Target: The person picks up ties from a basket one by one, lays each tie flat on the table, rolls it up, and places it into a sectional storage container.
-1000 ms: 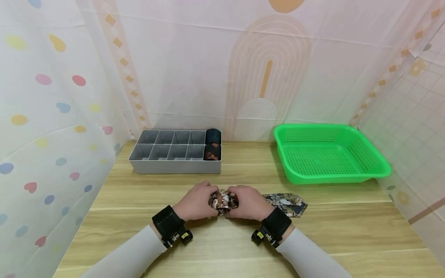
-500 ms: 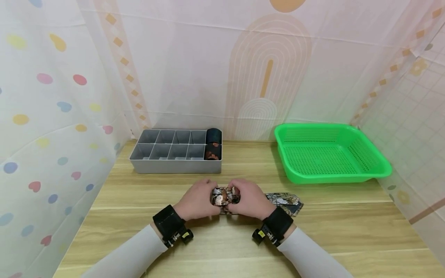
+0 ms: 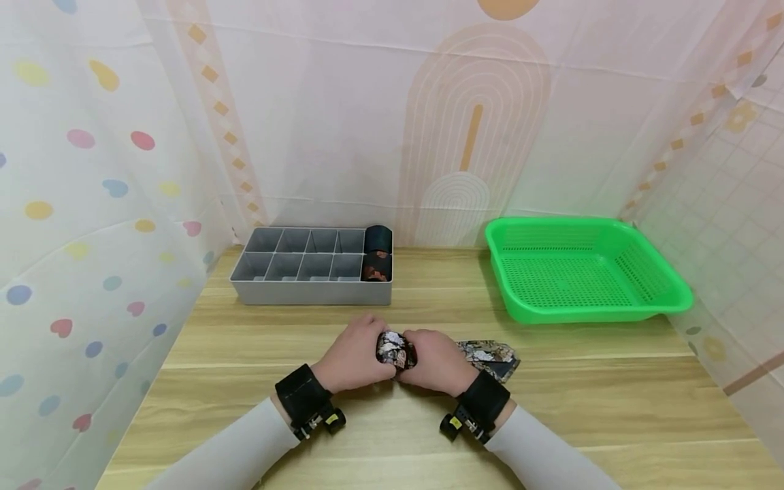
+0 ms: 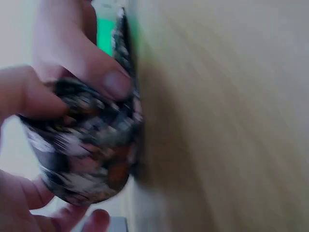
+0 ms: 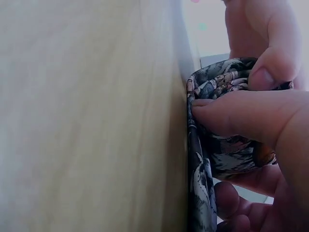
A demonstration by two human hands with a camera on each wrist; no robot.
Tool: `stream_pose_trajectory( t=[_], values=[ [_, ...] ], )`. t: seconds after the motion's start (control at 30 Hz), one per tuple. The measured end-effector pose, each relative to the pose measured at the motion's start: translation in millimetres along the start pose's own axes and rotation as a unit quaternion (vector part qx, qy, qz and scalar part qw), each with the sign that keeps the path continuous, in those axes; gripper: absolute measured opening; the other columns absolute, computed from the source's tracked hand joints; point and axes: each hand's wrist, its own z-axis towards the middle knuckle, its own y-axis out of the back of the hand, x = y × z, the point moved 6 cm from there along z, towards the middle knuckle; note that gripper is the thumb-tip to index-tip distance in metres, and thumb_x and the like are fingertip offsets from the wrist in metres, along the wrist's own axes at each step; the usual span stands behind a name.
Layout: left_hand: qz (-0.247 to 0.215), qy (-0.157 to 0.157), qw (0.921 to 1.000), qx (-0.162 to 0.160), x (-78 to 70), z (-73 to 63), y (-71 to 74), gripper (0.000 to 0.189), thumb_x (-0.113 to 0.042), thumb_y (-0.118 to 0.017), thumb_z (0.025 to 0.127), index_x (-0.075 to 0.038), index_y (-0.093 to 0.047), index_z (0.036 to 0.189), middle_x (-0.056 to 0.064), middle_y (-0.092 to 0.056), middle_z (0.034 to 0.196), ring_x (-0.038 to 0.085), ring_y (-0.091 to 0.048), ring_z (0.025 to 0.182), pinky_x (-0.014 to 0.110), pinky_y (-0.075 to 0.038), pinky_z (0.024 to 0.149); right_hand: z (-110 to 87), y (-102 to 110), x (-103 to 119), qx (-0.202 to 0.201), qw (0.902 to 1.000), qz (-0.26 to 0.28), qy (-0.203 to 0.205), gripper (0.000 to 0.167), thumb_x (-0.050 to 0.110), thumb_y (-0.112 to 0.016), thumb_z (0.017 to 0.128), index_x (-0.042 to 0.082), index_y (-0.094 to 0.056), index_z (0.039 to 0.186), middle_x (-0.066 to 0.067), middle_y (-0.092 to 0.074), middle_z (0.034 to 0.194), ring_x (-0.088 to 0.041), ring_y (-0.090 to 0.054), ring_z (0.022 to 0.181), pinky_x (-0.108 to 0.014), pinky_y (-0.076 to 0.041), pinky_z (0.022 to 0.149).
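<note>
A patterned necktie (image 3: 395,350), dark with pale and rust figures, is wound into a thick roll between both hands. Its flat, pointed end (image 3: 490,355) lies on the table to the right. My left hand (image 3: 355,354) grips the roll's left side, fingers curled round it. From the other side my right hand (image 3: 437,361) holds the roll, thumb low against the layer beside the table. The coiled layers of the tie roll (image 5: 227,84) show in the right wrist view. In the left wrist view the roll (image 4: 87,150) is blurred, with both thumbs on its edge.
Behind the hands stands a grey divided box (image 3: 312,292). Its two rightmost compartments hold a dark blue rolled tie (image 3: 378,239) and a black one with rust figures (image 3: 376,266). A green plastic basket (image 3: 588,316) sits at the back right of the wooden table (image 3: 392,442).
The tie's pointed end has slid left toward the hands. The roll has turned between the fingers, and both hands still hold it at nearly the same spot.
</note>
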Motion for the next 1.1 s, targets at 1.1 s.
stream_pose_trajectory(
  t=[1.1],
  values=[
    [0.007,0.020,0.9982,0.055,11.4,0.1,-5.3,0.040,-0.026,-0.094,0.067,-0.023,-0.070,0.098,0.003,-0.061,0.102,0.022,-0.053,0.091,0.036,-0.046,0.075,-2.0,12,4,-0.033,0.9933,0.109,0.023,0.050,0.035,-0.087,0.080,0.025,-0.067,0.126,0.008,-0.071,0.116,-0.010,-0.066,0.100,-0.031,-0.056,0.087]
  ],
)
